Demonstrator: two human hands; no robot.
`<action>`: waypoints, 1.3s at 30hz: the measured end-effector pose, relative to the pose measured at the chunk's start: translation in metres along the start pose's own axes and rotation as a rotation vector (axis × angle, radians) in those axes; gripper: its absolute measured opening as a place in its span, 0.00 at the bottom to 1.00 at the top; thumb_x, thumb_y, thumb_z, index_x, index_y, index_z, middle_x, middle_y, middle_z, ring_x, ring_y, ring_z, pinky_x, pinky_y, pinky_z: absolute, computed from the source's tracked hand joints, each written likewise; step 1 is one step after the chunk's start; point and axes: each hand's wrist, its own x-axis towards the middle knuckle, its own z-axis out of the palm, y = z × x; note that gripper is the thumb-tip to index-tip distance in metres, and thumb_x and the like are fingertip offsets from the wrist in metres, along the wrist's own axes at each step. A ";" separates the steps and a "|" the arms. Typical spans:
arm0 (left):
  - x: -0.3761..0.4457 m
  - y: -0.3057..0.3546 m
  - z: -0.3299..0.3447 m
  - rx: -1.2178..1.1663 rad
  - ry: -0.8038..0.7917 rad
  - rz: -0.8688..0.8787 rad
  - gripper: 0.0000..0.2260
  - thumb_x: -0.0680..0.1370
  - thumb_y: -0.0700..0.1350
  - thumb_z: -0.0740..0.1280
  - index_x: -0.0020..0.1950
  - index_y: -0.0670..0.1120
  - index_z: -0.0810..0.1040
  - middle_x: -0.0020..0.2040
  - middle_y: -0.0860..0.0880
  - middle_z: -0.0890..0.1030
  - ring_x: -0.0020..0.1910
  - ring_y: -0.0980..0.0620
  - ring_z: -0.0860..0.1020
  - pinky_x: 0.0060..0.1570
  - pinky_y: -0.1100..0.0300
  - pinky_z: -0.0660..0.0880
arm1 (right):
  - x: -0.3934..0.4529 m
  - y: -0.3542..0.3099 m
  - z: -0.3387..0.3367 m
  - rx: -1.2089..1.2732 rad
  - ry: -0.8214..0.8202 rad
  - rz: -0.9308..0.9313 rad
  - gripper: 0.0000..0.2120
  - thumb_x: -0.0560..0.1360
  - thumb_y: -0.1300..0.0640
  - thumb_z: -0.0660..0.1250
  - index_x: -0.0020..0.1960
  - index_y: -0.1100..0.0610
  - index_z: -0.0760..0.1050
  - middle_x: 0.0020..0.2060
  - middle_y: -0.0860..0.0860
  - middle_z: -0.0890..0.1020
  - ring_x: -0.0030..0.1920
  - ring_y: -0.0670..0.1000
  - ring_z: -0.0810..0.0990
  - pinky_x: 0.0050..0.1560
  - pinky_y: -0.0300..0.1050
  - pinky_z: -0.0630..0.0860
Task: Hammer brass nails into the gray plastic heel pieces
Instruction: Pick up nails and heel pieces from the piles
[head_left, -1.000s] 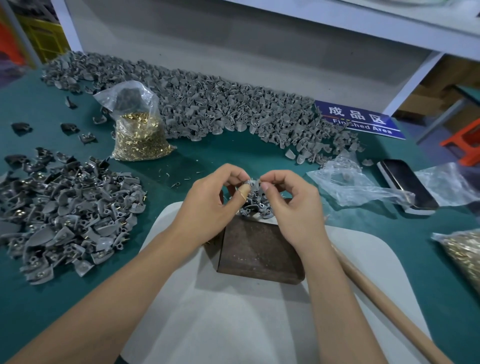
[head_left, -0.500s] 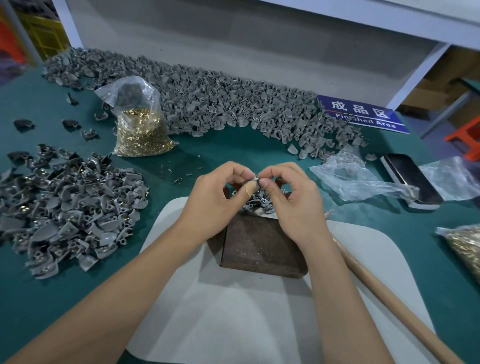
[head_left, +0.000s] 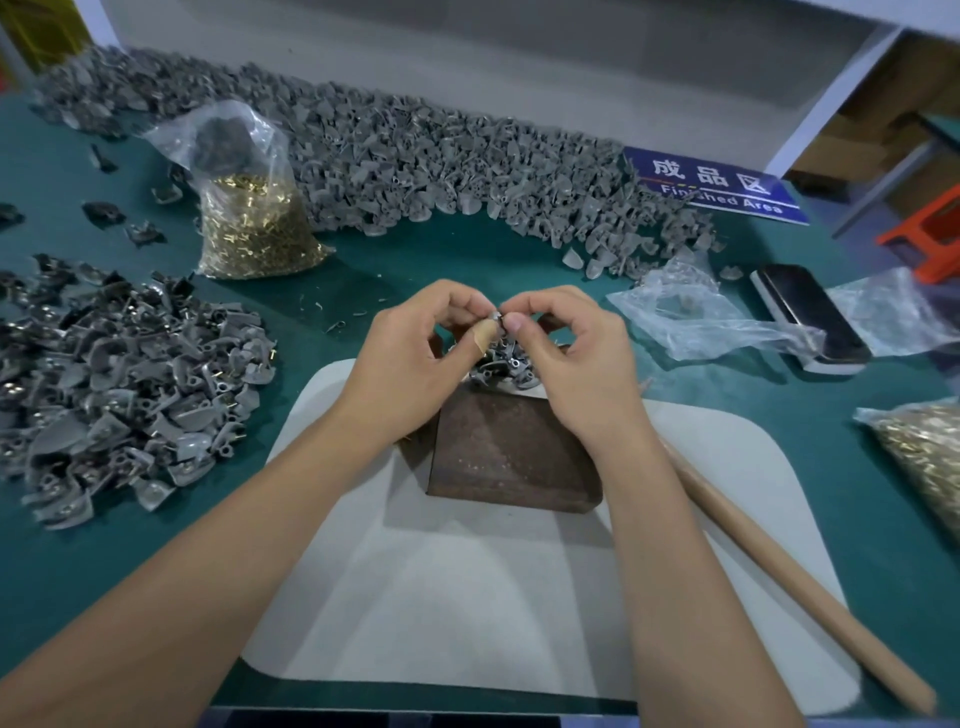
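My left hand (head_left: 410, 358) and my right hand (head_left: 571, 358) meet above the far edge of a rusty metal block (head_left: 511, 457). Between their fingertips they pinch one small gray heel piece (head_left: 497, 318); my left thumb wears a bandage. Whether a nail is in it is too small to tell. A small heap of gray heel pieces (head_left: 501, 364) lies just behind the block, under my fingers. A wooden hammer handle (head_left: 789, 587) lies on the mat at my right; its head is hidden behind my right wrist.
A white mat (head_left: 467, 597) lies under the block on the green table. A pile of nailed heel pieces (head_left: 119, 379) sits left, a long bank of gray pieces (head_left: 415, 161) at the back. Bags of brass nails (head_left: 249, 223) (head_left: 924, 452), a phone (head_left: 810, 317), loose plastic (head_left: 691, 317).
Both hands stay together over the block, working the same piece at their fingertips. The view has shifted slightly; nothing else on the table moved.
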 end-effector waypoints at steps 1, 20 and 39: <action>0.000 0.000 0.000 0.001 0.007 0.002 0.04 0.79 0.46 0.72 0.52 0.54 0.80 0.47 0.61 0.82 0.48 0.60 0.81 0.43 0.73 0.69 | 0.000 -0.001 0.000 0.001 0.011 -0.004 0.05 0.78 0.62 0.73 0.50 0.54 0.84 0.46 0.48 0.84 0.49 0.41 0.80 0.54 0.36 0.73; -0.002 -0.004 -0.003 -0.065 -0.027 -0.014 0.03 0.79 0.42 0.72 0.53 0.47 0.81 0.44 0.52 0.85 0.44 0.53 0.83 0.47 0.51 0.80 | -0.001 -0.001 0.002 -0.154 -0.029 -0.149 0.04 0.76 0.64 0.73 0.46 0.56 0.84 0.41 0.46 0.80 0.43 0.47 0.78 0.47 0.46 0.76; -0.002 0.002 -0.001 -0.150 -0.018 0.025 0.06 0.81 0.42 0.69 0.53 0.53 0.80 0.44 0.53 0.83 0.43 0.50 0.81 0.44 0.45 0.79 | -0.003 -0.008 0.000 0.031 -0.035 -0.047 0.05 0.77 0.65 0.73 0.46 0.55 0.84 0.40 0.45 0.82 0.45 0.49 0.81 0.50 0.50 0.79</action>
